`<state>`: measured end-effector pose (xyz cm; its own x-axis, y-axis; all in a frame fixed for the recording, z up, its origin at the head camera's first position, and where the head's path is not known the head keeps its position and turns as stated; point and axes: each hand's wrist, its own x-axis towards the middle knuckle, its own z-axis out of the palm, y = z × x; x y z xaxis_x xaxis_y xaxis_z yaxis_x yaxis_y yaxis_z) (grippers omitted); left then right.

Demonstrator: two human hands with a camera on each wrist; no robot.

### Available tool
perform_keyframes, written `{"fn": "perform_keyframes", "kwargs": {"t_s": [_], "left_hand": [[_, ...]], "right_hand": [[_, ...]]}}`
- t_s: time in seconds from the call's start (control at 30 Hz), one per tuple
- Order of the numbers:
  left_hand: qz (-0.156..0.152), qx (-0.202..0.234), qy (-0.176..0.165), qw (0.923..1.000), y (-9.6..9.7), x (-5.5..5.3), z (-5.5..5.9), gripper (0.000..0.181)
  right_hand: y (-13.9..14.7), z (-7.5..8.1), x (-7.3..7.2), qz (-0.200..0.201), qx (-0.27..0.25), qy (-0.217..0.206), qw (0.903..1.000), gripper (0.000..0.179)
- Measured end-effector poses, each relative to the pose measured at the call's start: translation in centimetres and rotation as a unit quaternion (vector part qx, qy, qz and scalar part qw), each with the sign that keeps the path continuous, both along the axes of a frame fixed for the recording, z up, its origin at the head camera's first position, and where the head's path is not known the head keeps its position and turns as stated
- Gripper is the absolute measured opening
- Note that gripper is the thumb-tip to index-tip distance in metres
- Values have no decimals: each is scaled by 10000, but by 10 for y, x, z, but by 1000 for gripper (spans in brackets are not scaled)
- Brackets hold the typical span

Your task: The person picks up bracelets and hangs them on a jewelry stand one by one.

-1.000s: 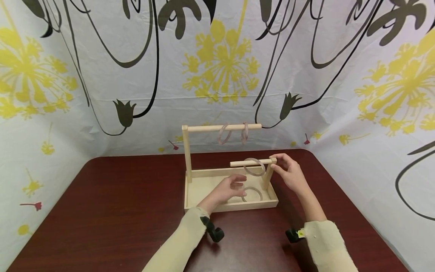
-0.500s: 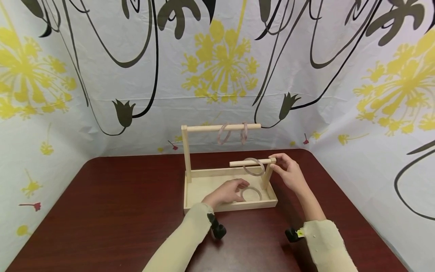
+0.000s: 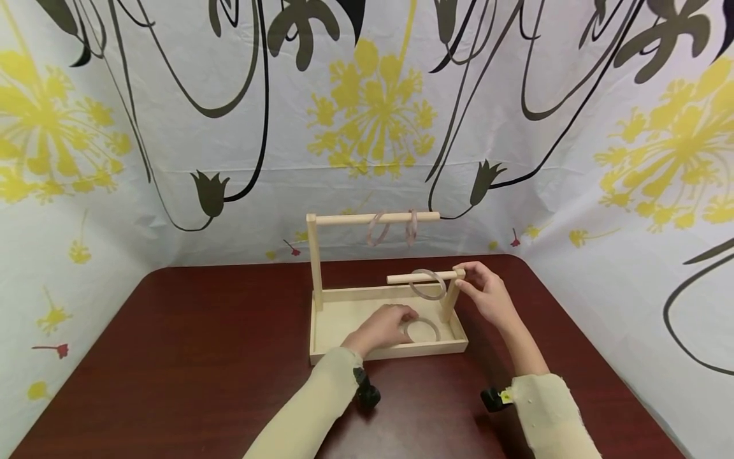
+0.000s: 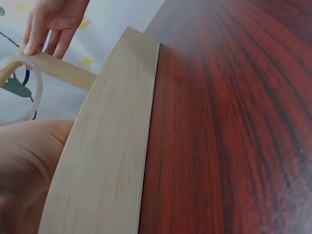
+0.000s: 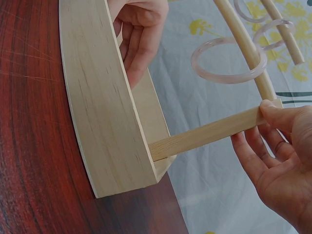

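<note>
A pale translucent bangle (image 3: pixel 422 330) lies flat inside the tray of a wooden bangle stand (image 3: pixel 344 319). My left hand (image 3: pixel 381 328) reaches over the tray's front wall, thumb and fingers spread at the bangle's left edge; the tray wall hides its fingertips in the right wrist view. Another bangle (image 5: pixel 229 61) hangs on the stand's lower bar (image 3: pixel 401 278). My right hand (image 3: pixel 487 293) grips the top of the short right post (image 5: pixel 209 129), with the thumb on one side and fingers on the other.
Two pinkish bangles (image 3: pixel 377 231) hang from the higher bar (image 3: pixel 344 220), carried by the tall left post (image 3: pixel 316 268). The stand sits on a dark red wooden table (image 3: pixel 201 344). A flower-patterned curtain (image 3: pixel 258 146) surrounds the table at the back and sides.
My left hand has moved lower and closer over the bangle in the tray, bringing its fingers to the bangle's left edge. My right hand has stayed on the post.
</note>
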<state>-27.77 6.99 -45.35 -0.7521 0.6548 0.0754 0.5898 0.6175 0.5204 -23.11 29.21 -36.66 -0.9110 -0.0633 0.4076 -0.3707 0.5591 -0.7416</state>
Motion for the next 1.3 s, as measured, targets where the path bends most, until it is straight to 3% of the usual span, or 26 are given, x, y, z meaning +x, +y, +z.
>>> {"fn": "perform_keyframes", "kwargs": {"t_s": [0.63, 0.9, 1.13, 1.3], "left_hand": [[506, 915, -717, 9919, -46, -1, 6, 56], [712, 1328, -1037, 9831, -62, -2, 8, 56], [785, 1745, -1261, 9734, -74, -5, 13, 57], [969, 1868, -1401, 9675, -79, -3, 17, 57]], "right_hand": [[0, 0, 0, 19, -38, 7, 10000, 27], [1, -2, -1, 15, 5, 22, 10000, 27], [9, -15, -12, -64, 35, 17, 10000, 28], [1, -1, -2, 41, -12, 105, 9999, 26]]}}
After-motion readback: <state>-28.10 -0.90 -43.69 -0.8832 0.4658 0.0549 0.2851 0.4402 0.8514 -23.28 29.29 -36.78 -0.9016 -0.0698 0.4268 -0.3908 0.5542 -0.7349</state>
